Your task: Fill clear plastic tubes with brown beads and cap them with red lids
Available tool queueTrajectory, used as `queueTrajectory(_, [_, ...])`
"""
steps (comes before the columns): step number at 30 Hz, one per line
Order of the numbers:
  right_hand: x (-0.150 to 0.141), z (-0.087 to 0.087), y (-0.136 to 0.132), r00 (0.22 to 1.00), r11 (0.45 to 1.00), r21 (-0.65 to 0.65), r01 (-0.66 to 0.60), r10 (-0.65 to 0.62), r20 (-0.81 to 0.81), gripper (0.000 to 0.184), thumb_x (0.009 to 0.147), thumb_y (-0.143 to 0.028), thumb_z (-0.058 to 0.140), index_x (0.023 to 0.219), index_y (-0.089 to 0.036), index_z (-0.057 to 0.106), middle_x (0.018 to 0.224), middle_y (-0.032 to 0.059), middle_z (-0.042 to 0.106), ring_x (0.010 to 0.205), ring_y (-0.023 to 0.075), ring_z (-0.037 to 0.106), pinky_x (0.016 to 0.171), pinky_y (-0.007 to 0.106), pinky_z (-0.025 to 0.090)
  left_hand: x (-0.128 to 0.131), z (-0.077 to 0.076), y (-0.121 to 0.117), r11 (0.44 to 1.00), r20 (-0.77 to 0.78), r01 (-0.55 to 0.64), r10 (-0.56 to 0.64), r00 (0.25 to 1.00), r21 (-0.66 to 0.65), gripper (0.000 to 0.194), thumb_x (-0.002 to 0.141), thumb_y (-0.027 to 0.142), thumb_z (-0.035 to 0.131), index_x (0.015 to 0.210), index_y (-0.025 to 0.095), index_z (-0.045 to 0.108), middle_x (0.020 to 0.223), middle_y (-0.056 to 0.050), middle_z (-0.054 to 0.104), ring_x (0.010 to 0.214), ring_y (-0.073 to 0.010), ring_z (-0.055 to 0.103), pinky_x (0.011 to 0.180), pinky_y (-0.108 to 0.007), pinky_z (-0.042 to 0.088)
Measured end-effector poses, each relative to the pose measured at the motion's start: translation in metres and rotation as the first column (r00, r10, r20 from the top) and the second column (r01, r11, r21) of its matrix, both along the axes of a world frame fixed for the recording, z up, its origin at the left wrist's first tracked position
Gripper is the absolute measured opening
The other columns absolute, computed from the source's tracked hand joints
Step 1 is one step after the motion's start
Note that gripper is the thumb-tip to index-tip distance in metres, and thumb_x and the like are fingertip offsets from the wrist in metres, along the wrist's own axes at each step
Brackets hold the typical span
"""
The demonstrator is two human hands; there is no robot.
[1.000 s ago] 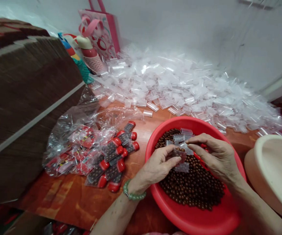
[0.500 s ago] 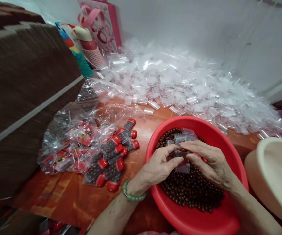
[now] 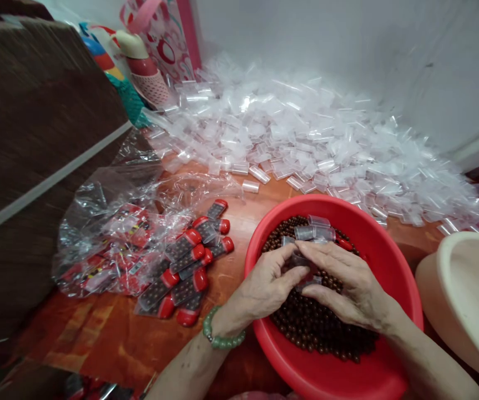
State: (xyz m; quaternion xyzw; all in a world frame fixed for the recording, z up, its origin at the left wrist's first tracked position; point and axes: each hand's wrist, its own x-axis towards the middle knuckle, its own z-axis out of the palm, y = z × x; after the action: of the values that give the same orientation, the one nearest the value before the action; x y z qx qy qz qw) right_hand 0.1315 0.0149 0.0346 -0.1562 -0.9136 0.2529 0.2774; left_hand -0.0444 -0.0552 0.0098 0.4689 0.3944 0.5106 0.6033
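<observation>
A red basin holds many dark brown round beads with several clear plastic sleeves lying on top. Above the beads, my left hand pinches one short clear sleeve between thumb and fingers. My right hand arches over it from the other side, its fingertips at the sleeve's upper edge and its thumb well apart from the fingers. A small red piece shows just beyond the right knuckles. Bead-filled clear packs with red ends lie left of the basin.
Loose clear sleeves are heaped along the wall. At left are a crinkled clear bag with red packets and a strapped dark stack. Behind stand a flask and a pink bag. A cream tub flanks the basin.
My right thumb has moved down and away from its fingers, widening the gap. My left hand keeps its pinch on the sleeve. The view has shifted slightly.
</observation>
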Motion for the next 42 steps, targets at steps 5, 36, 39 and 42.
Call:
queueTrajectory(5, [-0.002,-0.004,-0.003,0.995,0.998,-0.056,0.028,-0.022,0.092,0.056,0.092,-0.029,0.064,0.144,-0.021,0.049,0.13,0.0144,0.066,0.121,0.0249,0.064,0.102,0.041,0.054,0.001,0.002,-0.001,1.0,-0.048,0.017,-0.018,0.999,-0.022,0.04,0.092,0.017,0.056,0.131,0.021,0.062,0.13,-0.007,0.067,0.117,-0.0231,0.062,0.107,-0.037,0.043])
queueTrajectory(36, [0.005,-0.004,-0.002,0.994,0.996,0.085,-0.018,0.009,0.109,0.064,0.091,-0.025,0.065,0.15,-0.023,0.04,0.139,0.0167,0.055,0.127,0.0251,0.057,0.103,0.039,0.053,-0.002,0.006,-0.001,0.999,-0.005,0.025,-0.025,1.0,-0.03,0.03,0.091,0.017,0.059,0.119,0.018,0.068,0.119,-0.005,0.071,0.11,-0.0192,0.063,0.1,-0.028,0.044])
queueTrajectory(39, [0.006,-0.002,-0.002,0.991,0.997,0.063,-0.035,0.026,0.129,0.058,0.091,-0.025,0.064,0.146,-0.022,0.045,0.138,0.0166,0.056,0.126,0.0242,0.058,0.102,0.036,0.054,-0.002,0.006,-0.001,0.998,-0.027,0.015,-0.016,1.0,-0.055,0.022,0.09,0.019,0.06,0.11,0.016,0.07,0.11,-0.004,0.073,0.103,-0.0186,0.064,0.093,-0.027,0.047])
queueTrajectory(42, [0.005,-0.001,-0.002,0.994,1.0,-0.002,-0.026,0.026,0.105,0.056,0.091,-0.028,0.065,0.144,-0.025,0.048,0.139,0.015,0.056,0.125,0.025,0.059,0.101,0.038,0.053,-0.001,0.007,-0.001,0.996,-0.007,0.005,-0.006,1.0,-0.084,0.017,0.088,0.021,0.062,0.101,0.014,0.071,0.104,-0.005,0.073,0.099,-0.0194,0.064,0.09,-0.028,0.047])
